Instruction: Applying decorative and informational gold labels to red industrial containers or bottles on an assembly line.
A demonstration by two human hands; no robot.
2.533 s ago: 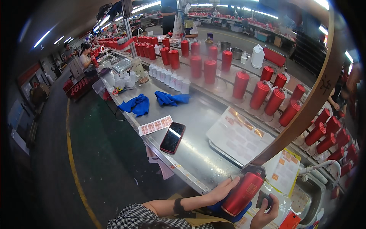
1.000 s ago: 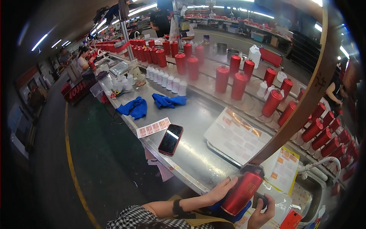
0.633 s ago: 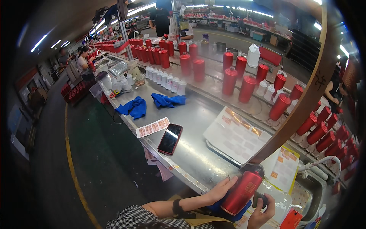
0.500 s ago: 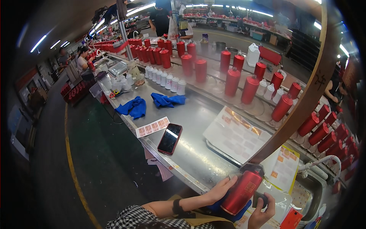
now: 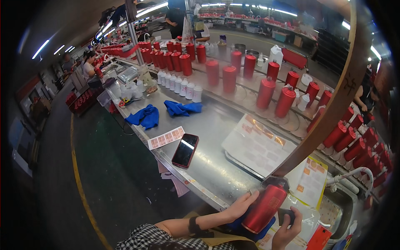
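A red metallic bottle (image 5: 264,208) with a gold square label on its side lies tilted at the bench's near edge, its neck pointing away. My left hand (image 5: 241,207) grips it from the left, fingers along its upper side. Below the bottle is a crumpled blue cloth (image 5: 246,228). To the right of the bottle, my right hand (image 5: 287,231) pinches a small dark block (image 5: 286,215) close to the bottle's side; whether the two touch I cannot tell. A dark holder (image 5: 278,182) stands at the bottle's neck end.
A phone (image 5: 185,151), a label sheet (image 5: 166,138) and blue cloths (image 5: 143,116) lie on the metal bench. Transfer sheets (image 5: 254,146) lie beyond my hands. A wooden post (image 5: 323,112) slants past a conveyor of red bottles (image 5: 265,93). A sink (image 5: 343,210) is at right.
Red and white bottles on the conveyor have moved to the right. My right hand with the dark block has shifted slightly upward. My left hand and the held bottle stay in place.
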